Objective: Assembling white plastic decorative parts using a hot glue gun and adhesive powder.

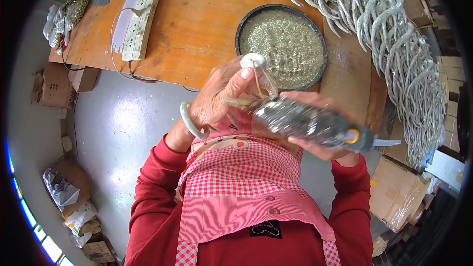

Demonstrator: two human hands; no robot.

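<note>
I observed the left hand (217, 98) raised in front of the chest, its fingers (241, 76) pinched on a small white mushroom-shaped piece (253, 60), the thumb pressed against its stem. The right hand (320, 128) was wrapped around a glitter-crusted glue gun (310, 123), fingers closed tight on its body; the gun's nozzle end met the base of the white piece, just below the left fingertips, and its orange trigger part (352, 136) lay at the far right of the grip. A pale bangle (189, 123) sat on the left wrist.

Containers: directly beyond the fingertips stood a round dark tray (241, 29) on the wooden desk (197, 24), filled nearly to the rim with fine gold-silver glitter (283, 44). I could not tell whether anything else lay in it.

Edges and room: the desk's near edge ran just behind the left hand, with bare grey floor (123, 118) below and left of the fingers. Right of the tray, a long heap of glittered antler-shaped pieces (394, 44) crowded the desk's right side. Well left of the fingers lay a white power strip (140, 19), with open board between it and the tray. Cardboard boxes (399, 192) stood below the right hand.
</note>
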